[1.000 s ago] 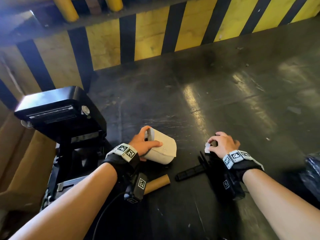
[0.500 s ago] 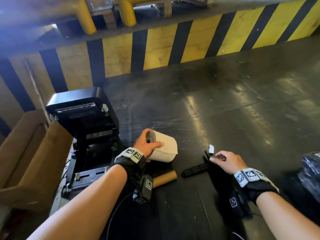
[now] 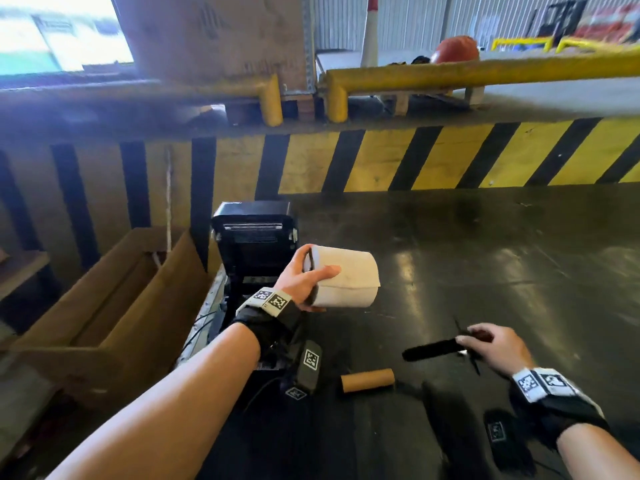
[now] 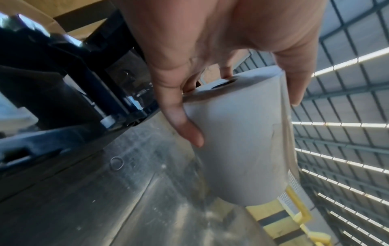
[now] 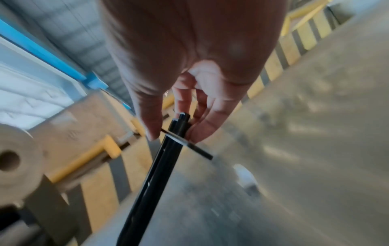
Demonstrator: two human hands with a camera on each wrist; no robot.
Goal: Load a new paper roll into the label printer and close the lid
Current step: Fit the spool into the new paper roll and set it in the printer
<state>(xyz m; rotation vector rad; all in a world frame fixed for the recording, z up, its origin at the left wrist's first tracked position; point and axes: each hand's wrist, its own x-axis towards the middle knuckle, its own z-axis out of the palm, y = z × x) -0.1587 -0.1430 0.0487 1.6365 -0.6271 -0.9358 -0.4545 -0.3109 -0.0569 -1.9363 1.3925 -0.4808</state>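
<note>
Roll in my left hand (image 3: 304, 278), spindle in my right hand (image 3: 493, 344), ready to be threaded.

I grip the paper roll (image 3: 343, 277) by its near end, lifted just in front of the open label printer (image 3: 254, 230), and pinch the black spindle (image 3: 433, 353) at its flange; I should line its tip with the core hole (keeping both level) before pushing. The printer's roll bay is hidden behind my wrist, and the spindle's far end blurs.

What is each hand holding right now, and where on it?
Left hand grips the paper roll at its near end; right hand pinches the black spindle at one end.
</note>
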